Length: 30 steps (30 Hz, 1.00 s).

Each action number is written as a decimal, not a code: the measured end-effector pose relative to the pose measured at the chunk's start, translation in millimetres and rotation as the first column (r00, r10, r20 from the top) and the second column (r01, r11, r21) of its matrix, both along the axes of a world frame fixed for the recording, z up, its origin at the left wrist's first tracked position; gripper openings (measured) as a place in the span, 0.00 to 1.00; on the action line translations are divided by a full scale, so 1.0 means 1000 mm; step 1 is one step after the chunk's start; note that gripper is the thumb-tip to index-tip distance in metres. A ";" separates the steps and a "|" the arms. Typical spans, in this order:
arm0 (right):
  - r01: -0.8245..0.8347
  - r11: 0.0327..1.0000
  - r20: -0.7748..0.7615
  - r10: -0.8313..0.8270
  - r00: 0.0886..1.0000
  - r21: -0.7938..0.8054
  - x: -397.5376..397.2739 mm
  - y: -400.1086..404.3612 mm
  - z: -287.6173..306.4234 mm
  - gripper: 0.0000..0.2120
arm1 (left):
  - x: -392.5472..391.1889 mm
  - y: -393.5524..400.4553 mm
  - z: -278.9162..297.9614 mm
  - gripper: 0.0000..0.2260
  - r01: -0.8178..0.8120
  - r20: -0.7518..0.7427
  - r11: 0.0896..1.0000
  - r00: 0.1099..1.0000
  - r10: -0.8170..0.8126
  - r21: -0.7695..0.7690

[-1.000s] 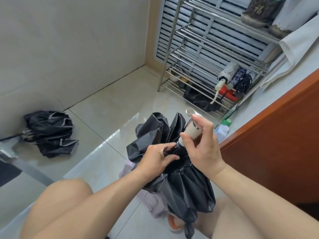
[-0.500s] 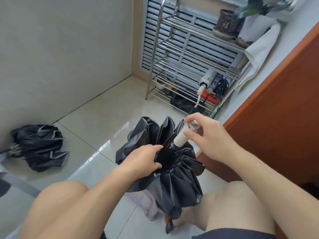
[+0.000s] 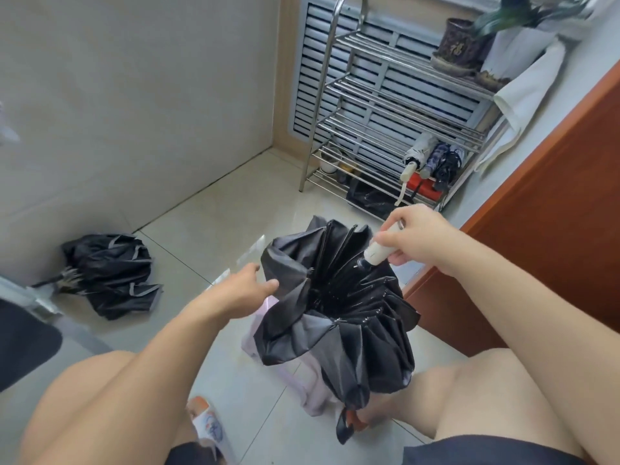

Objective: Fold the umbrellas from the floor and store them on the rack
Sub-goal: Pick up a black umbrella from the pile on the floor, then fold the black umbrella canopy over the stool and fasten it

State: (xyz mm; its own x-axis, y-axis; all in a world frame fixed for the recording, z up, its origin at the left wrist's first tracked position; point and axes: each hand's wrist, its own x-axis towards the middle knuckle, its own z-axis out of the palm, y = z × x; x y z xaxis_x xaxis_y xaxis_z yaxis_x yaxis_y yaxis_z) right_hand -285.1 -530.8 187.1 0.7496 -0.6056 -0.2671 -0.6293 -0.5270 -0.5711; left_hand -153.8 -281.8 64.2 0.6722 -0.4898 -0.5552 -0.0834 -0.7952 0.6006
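The black umbrella [image 3: 339,317] sits at frame centre, canopy loosely gathered in pleats and hanging downward between the person's knees. The right hand [image 3: 419,239] grips the cream handle [image 3: 377,252] at the canopy's 1 o'clock edge, fingers curled round it. The left hand [image 3: 241,290] is at the canopy's 9 o'clock side, fingers relaxed and apart, holding nothing; the fingertips [image 3: 271,284] are just beside the fabric rim (contact cannot be confirmed). A pale pink item [image 3: 302,380] lies on the floor under the umbrella.

A second black umbrella [image 3: 110,273], collapsed and unfolded, lies on the tiled floor [image 3: 214,216] at 9 o'clock, beside the wall. The metal rack [image 3: 385,105] stands at 1 o'clock; three folded umbrellas [image 3: 432,159] lie on a lower shelf. A plant pot [image 3: 458,45] stands on the top shelf.
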 end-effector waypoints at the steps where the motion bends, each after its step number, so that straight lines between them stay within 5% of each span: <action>1: 0.047 0.996 0.077 -0.053 0.996 0.076 -0.003 -0.003 -0.001 0.04 | 0.001 0.001 -0.002 0.34 -0.073 -0.065 0.997 0.995 0.071 -0.031; 4: 0.093 0.944 0.215 -0.167 0.962 0.316 -0.013 -0.015 -0.010 0.05 | 0.011 0.002 -0.003 0.35 -0.323 -0.232 0.928 0.932 0.277 -0.188; 6: 0.103 0.879 0.257 -0.246 0.935 0.465 -0.020 -0.024 -0.026 0.08 | 0.015 0.003 0.004 0.28 -0.410 -0.343 0.865 0.888 0.306 -0.289; 10: 0.180 0.658 0.232 -0.488 0.841 0.732 -0.033 -0.028 -0.078 0.09 | 0.011 0.006 0.006 0.12 -0.412 -0.372 0.840 0.886 0.277 -0.353; 15: 0.325 0.449 0.029 -0.620 0.784 0.832 -0.061 -0.018 -0.152 0.11 | -0.012 -0.003 -0.024 0.13 -0.320 -0.310 0.921 0.919 0.245 -0.220; 20: 0.394 0.826 -0.173 -0.354 0.919 0.404 -0.091 -0.027 -0.197 0.14 | -0.041 -0.012 -0.057 0.07 -0.181 -0.273 0.975 0.952 0.141 -0.129; 25: 0.249 0.949 -0.349 -0.171 0.922 0.192 -0.087 -0.036 -0.200 0.28 | -0.041 -0.016 -0.075 0.09 -0.303 -0.312 0.942 0.918 0.246 -0.147; 27: 0.163 0.986 -0.426 -0.160 0.891 -0.030 -0.078 -0.040 -0.192 0.32 | -0.037 -0.017 -0.076 0.08 -0.389 -0.396 0.907 0.868 0.301 -0.163; 30: 0.091 0.972 -0.132 -0.121 0.984 -0.214 -0.057 -0.030 -0.157 0.24 | -0.032 -0.020 -0.079 0.06 -0.487 -0.507 0.856 0.790 0.345 -0.175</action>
State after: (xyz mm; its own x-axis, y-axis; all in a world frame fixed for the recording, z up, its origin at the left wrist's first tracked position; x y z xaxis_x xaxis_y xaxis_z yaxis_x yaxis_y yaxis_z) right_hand -342.3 -560.6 29.9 0.6411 -0.7330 -0.2274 -0.7552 -0.5499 -0.3569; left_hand -185.4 -302.1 -15.0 0.5619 -0.4009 -0.7236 0.5454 -0.4781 0.6884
